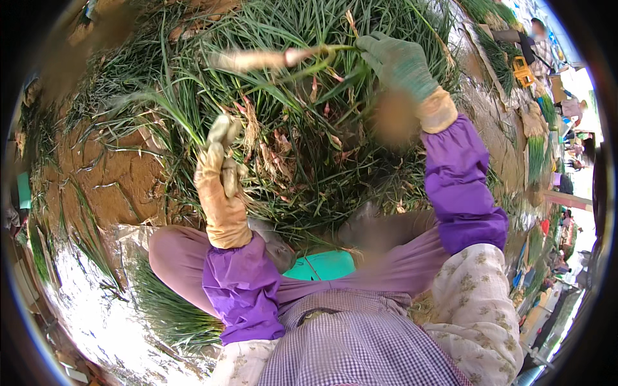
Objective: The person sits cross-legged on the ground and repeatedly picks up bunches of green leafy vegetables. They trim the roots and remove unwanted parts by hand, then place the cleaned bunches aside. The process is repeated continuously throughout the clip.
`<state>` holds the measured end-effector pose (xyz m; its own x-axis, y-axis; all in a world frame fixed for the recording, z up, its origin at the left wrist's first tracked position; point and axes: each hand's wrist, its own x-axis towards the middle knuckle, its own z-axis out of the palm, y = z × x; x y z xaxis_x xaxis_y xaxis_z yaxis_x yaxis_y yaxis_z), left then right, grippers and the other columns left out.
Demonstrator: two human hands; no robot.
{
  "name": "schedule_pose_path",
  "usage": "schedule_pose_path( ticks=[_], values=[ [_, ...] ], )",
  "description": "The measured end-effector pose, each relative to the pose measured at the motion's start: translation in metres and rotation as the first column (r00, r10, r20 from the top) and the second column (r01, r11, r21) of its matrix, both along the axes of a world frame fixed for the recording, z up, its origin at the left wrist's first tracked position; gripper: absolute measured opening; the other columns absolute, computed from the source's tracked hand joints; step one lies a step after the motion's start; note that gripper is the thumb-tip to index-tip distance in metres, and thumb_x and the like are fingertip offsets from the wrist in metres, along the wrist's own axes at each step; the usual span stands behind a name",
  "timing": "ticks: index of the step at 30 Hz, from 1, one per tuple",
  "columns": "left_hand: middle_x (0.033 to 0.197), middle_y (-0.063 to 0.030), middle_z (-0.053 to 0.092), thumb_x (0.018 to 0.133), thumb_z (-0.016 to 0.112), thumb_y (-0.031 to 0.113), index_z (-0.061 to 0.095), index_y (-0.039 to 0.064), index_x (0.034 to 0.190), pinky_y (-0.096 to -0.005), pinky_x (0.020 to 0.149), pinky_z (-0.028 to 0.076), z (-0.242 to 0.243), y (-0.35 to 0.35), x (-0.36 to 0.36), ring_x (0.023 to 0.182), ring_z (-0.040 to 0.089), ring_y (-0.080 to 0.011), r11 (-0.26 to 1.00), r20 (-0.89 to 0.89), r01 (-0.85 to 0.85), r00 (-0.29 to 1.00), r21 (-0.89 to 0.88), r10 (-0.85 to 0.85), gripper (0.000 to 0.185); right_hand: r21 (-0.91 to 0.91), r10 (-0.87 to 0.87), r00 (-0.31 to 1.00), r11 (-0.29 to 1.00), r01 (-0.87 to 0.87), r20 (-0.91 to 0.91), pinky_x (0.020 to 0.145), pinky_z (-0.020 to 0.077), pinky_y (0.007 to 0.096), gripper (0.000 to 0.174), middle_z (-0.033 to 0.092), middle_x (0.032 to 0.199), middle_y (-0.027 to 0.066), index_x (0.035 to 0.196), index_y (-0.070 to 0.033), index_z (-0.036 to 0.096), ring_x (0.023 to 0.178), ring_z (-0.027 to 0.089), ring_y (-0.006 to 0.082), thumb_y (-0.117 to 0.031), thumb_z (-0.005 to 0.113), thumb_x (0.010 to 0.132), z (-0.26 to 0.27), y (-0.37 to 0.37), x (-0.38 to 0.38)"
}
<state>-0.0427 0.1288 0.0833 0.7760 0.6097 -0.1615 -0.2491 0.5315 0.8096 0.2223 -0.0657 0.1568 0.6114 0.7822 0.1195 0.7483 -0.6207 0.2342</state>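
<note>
In a green-palmed, cream-cuffed glove, my right hand (400, 65) is raised at the upper right and grips the leaves of a spring onion (292, 57). The root end of that plant points left and is blurred by motion. My left hand (222, 161), in a soiled cream glove, is curled around the stalks of some spring onions (186, 120), whose leaves stick out to the upper left. Beneath and beyond both hands spreads a large heap of spring onions (299, 125); reddish bulbs and pale roots show in its middle.
Between my legs is a turquoise plastic object (333, 265). A bunch of green leaves (169, 299) lies by my left knee on wet, shiny ground. Bundled onions (535, 159), a yellow plastic stool (523, 71) and several people, one a seated person (540, 48), are at the right.
</note>
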Motion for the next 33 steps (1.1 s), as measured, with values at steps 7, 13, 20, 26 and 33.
schedule_pose_path(
  ticks=[7,13,20,26,33],
  values=[
    [0.111,-0.0074,0.067,0.094,0.057,0.025,0.066,0.004,0.114,-0.0222,0.050,0.048,0.046,-0.013,-0.014,0.074,0.063,-0.0104,0.907,-0.284,0.352,0.916,0.230,-0.284,0.030,-0.188,0.488,0.870,0.863,-0.469,0.067,0.073,0.0508,0.0334,0.034,0.058,0.098,0.0004,0.113,-0.016,0.059,0.082,0.062,0.0214,-0.011,0.058,0.079,0.000,0.011,-0.080],
    [0.085,-0.0120,0.068,0.094,0.058,0.019,0.060,-0.008,0.114,-0.0196,0.040,0.044,0.018,-0.058,-0.045,0.060,0.058,-0.0088,0.773,-0.184,0.622,0.752,-0.122,-0.633,0.033,0.236,0.513,0.849,0.815,-0.529,0.130,0.070,0.0526,0.0336,0.018,0.060,0.093,0.0036,0.093,-0.013,0.060,0.086,0.065,0.0196,-0.013,0.062,0.075,-0.026,0.007,-0.135],
    [0.084,-0.0051,0.068,0.094,0.057,0.022,0.061,-0.003,0.112,-0.0134,0.042,0.034,-0.007,-0.076,-0.061,0.052,0.049,-0.0019,0.855,-0.205,0.516,0.832,-0.057,-0.515,0.031,0.608,0.228,0.714,0.721,0.334,-0.662,0.081,0.0514,0.0343,0.042,0.062,0.113,0.0104,0.125,-0.003,0.051,0.094,0.065,0.0238,-0.018,0.062,0.087,-0.073,-0.036,-0.198],
    [0.062,-0.0029,0.060,0.093,0.060,0.029,0.062,0.000,0.091,-0.0154,0.041,0.027,-0.008,-0.082,-0.072,0.042,0.040,-0.0016,0.824,-0.302,0.566,0.785,-0.006,-0.541,0.029,0.487,0.478,0.150,0.733,0.474,-0.865,0.081,0.0505,0.0276,0.042,0.066,0.108,0.0122,0.125,0.003,0.053,0.093,0.064,0.0168,-0.010,0.063,0.086,-0.082,-0.044,-0.225],
    [0.064,-0.0013,0.061,0.092,0.062,0.028,0.058,0.003,0.091,-0.0162,0.040,0.028,-0.017,-0.085,-0.085,0.043,0.039,-0.0025,0.786,-0.343,0.604,0.717,-0.128,-0.607,0.026,0.393,0.353,0.748,0.910,-0.134,-0.562,0.071,0.0515,0.0376,0.024,0.064,0.093,0.0148,0.101,-0.004,0.067,0.084,0.063,0.0318,-0.016,0.063,0.080,-0.063,-0.040,-0.232]
  ],
)
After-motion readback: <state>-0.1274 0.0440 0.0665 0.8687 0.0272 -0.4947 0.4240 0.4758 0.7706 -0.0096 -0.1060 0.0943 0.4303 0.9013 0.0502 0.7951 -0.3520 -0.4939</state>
